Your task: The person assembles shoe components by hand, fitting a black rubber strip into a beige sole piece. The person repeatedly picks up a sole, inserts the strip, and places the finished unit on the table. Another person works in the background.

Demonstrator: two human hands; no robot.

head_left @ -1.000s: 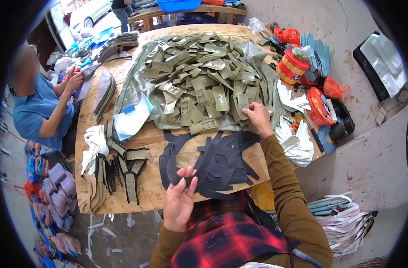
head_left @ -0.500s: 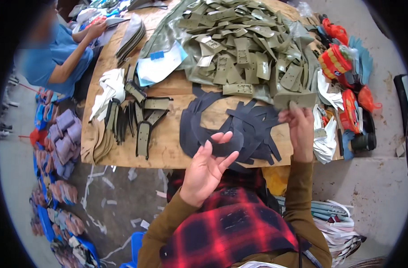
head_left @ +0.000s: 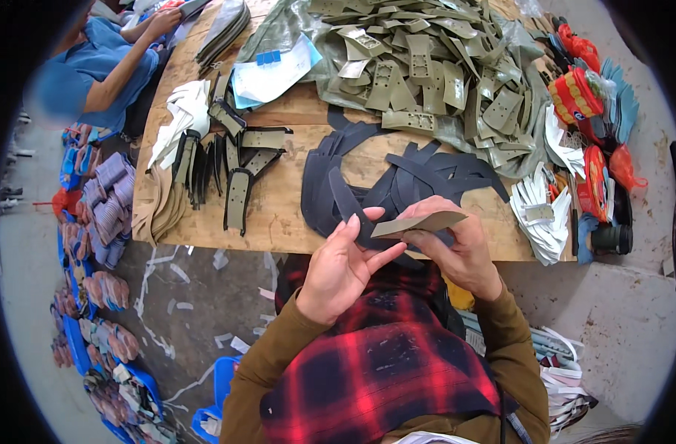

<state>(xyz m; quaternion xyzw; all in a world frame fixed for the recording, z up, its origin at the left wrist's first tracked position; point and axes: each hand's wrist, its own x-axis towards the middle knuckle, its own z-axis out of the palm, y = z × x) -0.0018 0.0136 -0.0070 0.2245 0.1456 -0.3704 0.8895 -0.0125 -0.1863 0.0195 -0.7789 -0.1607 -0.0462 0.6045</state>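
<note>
My left hand (head_left: 332,277) holds a curved black strip (head_left: 344,198) between thumb and fingers, palm turned up. In my right hand (head_left: 460,250) is a flat olive-green piece (head_left: 418,224), pinched and seen nearly edge-on, its near end close to the left fingertips and the strip. Whether the piece touches the strip I cannot tell. Beneath and beyond both hands lies a loose heap of black strips (head_left: 427,174). Farther back rises a big pile of olive pieces (head_left: 419,59), several with holes, on a crumpled plastic sheet (head_left: 290,37).
Olive pieces with black edging (head_left: 238,196) lie at the table's left, beside white strips (head_left: 183,115) and tan strips (head_left: 159,203). More white strips (head_left: 541,214) and a red-and-yellow package (head_left: 577,95) line the right edge. At far left, a co-worker in a blue shirt (head_left: 120,63) handles something.
My right hand has brought the olive piece from the pile's front edge down and left to my left hand. The left hand stays nearly in place with the strip. The view has shifted slightly.
</note>
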